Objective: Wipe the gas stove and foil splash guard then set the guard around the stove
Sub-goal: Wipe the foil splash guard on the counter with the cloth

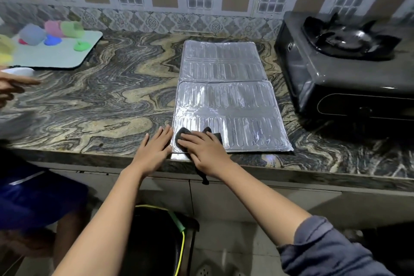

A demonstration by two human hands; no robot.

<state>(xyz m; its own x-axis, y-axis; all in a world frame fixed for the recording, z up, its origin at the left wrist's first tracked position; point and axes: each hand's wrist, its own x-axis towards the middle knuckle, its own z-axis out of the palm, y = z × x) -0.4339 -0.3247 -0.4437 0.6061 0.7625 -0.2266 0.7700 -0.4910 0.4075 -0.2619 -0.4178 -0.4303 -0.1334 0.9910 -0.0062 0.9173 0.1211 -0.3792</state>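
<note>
Head view: nearest, the left hand lies flat with straight fingers on the marble counter, at the left edge of the foil splash guard. The right hand, fingers also straight, presses a black cloth onto the guard's near left corner. The guard lies flat, and the gas stove stands to its right, farther back.

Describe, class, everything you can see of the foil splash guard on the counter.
The foil splash guard is shiny silver sheet embossed with rows of oblong ribs. Two hinged panels show, lying flat on the swirled stone counter, left of the black stove and apart from it. Its near edge meets the counter's front edge. The right hand presses a dark cloth on its near left corner; the left hand lies flat at its left edge.
</note>
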